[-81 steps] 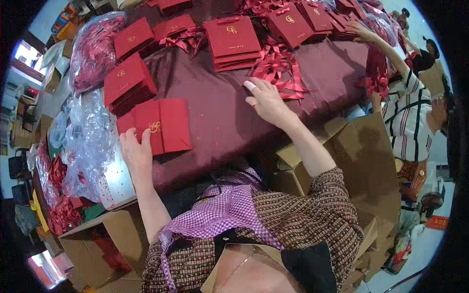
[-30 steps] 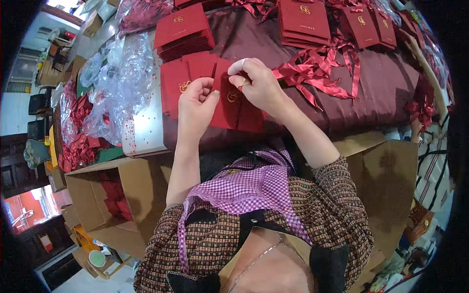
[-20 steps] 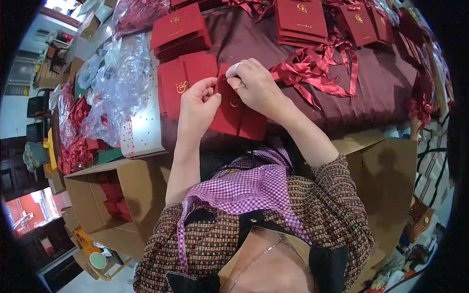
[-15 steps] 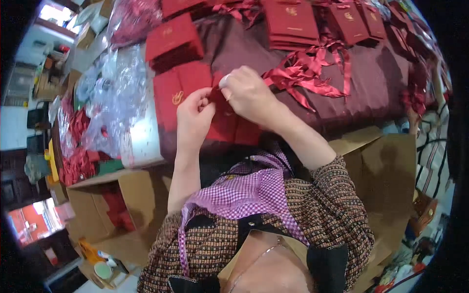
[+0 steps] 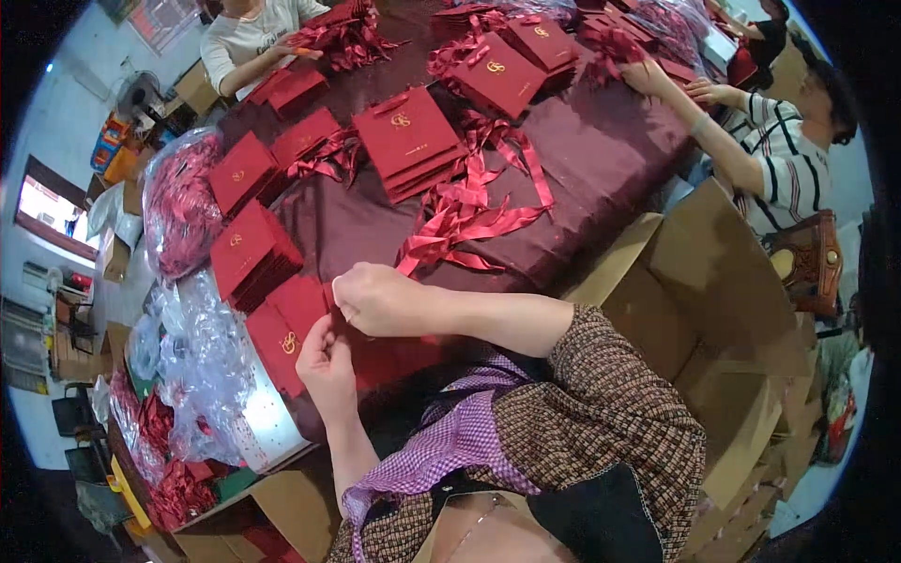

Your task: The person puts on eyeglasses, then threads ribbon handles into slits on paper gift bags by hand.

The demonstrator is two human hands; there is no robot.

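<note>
Flat red paper bags (image 5: 269, 336) with a gold emblem lie at the table's near left edge. Over them my left hand (image 5: 327, 364) is closed, thumb and fingers pinched together. My right hand (image 5: 377, 300) is closed just beside and above it, with something small and white at its thumb. What the fingertips grip is hidden, though dark red material shows between the hands. Beyond them stands a thick stack of red bags (image 5: 251, 249). A heap of loose red satin ribbons (image 5: 460, 235) lies right of my hands.
More red bag stacks (image 5: 408, 141) cover the dark red tablecloth (image 5: 601, 169). Crumpled clear plastic (image 5: 202, 366) lies at left. An open cardboard box (image 5: 657, 319) stands below the table's right edge. A co-worker in a striped top (image 5: 788, 169) handles ribbons at right; another person (image 5: 246, 47) sits across.
The view has swung, so more of the far table and two co-workers show. My hands stay close together over the red bags, both still closed.
</note>
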